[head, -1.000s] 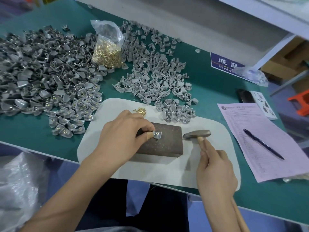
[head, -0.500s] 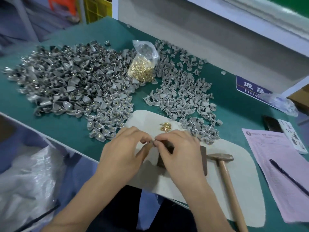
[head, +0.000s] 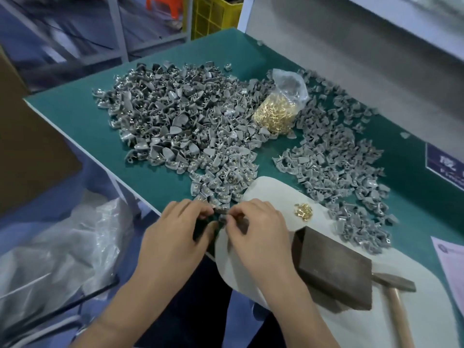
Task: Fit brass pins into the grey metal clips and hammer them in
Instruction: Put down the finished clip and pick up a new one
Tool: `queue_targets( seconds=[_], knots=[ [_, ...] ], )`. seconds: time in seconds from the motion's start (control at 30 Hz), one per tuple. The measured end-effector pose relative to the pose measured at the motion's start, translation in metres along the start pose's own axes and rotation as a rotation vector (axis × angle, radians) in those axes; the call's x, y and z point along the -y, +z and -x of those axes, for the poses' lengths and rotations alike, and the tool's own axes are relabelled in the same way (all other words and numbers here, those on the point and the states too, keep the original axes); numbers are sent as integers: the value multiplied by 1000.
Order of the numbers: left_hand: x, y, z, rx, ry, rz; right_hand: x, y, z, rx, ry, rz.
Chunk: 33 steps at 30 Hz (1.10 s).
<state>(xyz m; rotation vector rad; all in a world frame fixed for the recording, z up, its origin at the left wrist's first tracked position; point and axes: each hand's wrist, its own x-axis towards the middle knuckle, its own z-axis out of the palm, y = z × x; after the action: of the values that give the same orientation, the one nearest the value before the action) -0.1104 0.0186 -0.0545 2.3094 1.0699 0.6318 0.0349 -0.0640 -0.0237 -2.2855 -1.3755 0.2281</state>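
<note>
My left hand (head: 175, 237) and my right hand (head: 258, 232) meet fingertip to fingertip over the table's front edge, both pinching one small grey metal clip (head: 222, 217); most of it is hidden by my fingers. A little heap of loose brass pins (head: 303, 211) lies on the white mat (head: 351, 322) to the right of my hands. The dark metal block (head: 334, 270) sits on the mat at the right. Beyond it lies the hammer (head: 394, 295), untouched.
A big pile of grey clips (head: 180, 131) covers the green table (head: 75, 116) at the left, another pile (head: 339, 167) lies at the right. A clear bag of brass pins (head: 278, 114) stands between them. A pink paper (head: 449, 259) is at the right edge, a plastic bag (head: 57, 249) below the table.
My right hand let go of the hammer, which now lies beside the block. Both hands came together on the clip and carried it left, off the block, toward the left pile.
</note>
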Motion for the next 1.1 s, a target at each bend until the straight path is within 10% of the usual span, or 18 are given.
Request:
queue_targets(
  seconds=[0.53, 1.1],
  knots=[
    [-72, 45, -43, 219, 256, 247, -62, -68, 48, -393, 178, -113],
    [-115, 84, -82, 291, 318, -88, -119, -64, 77, -574, 300, -242]
  ],
)
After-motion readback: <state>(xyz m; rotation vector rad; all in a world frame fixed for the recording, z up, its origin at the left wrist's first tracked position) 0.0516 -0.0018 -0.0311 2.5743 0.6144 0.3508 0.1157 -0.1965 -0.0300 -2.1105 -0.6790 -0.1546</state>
